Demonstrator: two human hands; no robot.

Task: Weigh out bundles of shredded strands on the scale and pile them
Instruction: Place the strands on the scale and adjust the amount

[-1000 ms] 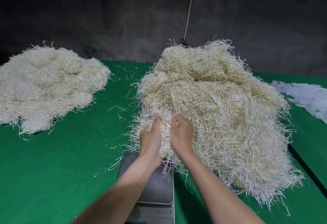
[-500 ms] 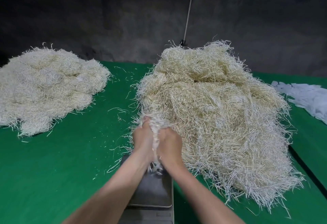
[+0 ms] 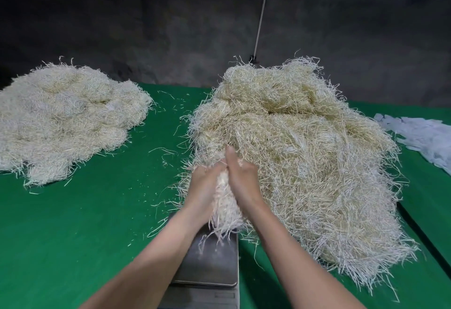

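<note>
Right — left hand [image 3: 203,186] and right hand [image 3: 244,181] are clamped on one bundle [image 3: 225,208]. Best to pull it clear of the big heap [image 3: 305,162] before setting it on the scale [image 3: 212,260] — trailing strands would skew the reading. It sits squeezed between the palms, tail hanging just over the scale's far edge, back touching the big heap. The finished pile [image 3: 66,118] lies well left.

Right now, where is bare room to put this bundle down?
Widest: the near-left table, bordered by the left pile and the scale. A narrower strip, littered with loose strands, runs between that pile and the big heap. Crowded right: heap, then white scraps.
</note>
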